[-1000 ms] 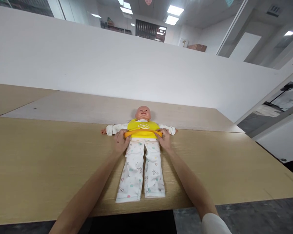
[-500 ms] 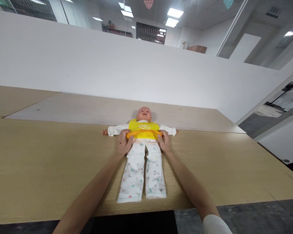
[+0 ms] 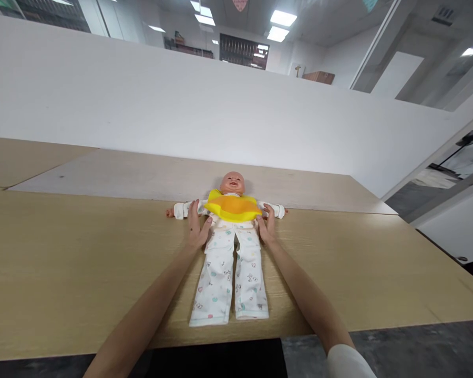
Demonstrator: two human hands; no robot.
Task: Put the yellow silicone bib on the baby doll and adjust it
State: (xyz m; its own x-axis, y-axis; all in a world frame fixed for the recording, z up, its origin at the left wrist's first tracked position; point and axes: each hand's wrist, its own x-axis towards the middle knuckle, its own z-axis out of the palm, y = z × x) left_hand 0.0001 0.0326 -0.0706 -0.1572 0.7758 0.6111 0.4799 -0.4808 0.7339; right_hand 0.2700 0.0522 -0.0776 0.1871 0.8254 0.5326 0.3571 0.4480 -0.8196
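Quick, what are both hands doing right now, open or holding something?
Left hand: open, fingers spread, beside the yellow bib.
Right hand: open at the bib's other side; contact unclear.

Shot from the head, single view. Looks forward and down over the near edge of the table (image 3: 102,273), going pretty wide. Near enough to get left hand (image 3: 198,231), right hand (image 3: 267,227) and doll (image 3: 222,236) around mid-frame, while catching wall (image 3: 205,110) and lights (image 3: 283,18) up top plus floor (image 3: 418,349) at the bottom.
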